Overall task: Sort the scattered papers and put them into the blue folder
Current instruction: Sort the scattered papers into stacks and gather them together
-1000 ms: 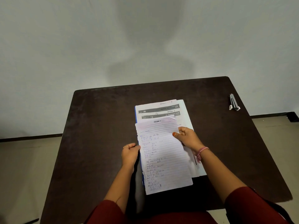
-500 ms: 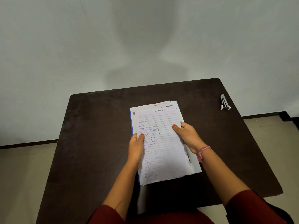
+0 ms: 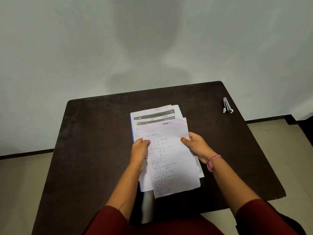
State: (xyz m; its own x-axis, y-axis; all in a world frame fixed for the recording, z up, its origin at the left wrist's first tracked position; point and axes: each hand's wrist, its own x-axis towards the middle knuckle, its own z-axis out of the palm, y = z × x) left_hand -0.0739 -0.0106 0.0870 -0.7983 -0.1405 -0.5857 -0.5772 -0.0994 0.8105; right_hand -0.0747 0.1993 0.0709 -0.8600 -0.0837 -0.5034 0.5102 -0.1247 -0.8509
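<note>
At the centre of the frame we hold a lined white handwritten sheet (image 3: 171, 158) over a stack of printed white papers (image 3: 153, 117), which lies on a blue folder (image 3: 131, 128) showing only as a thin edge along the stack's left side. Our left hand (image 3: 139, 151) pinches the sheet's left edge; our right hand (image 3: 196, 147) pinches its right edge, thumb on top. To do this well, we judge we should square the skewed sheet against the stack before letting go. "SECTION 1" heads the sheet; the prints read "2B", "74", "Dexterous Hand". A small black-and-white stapler-like object (image 3: 227, 105) sits at upper right on the dark brown table (image 3: 94, 141).
</note>
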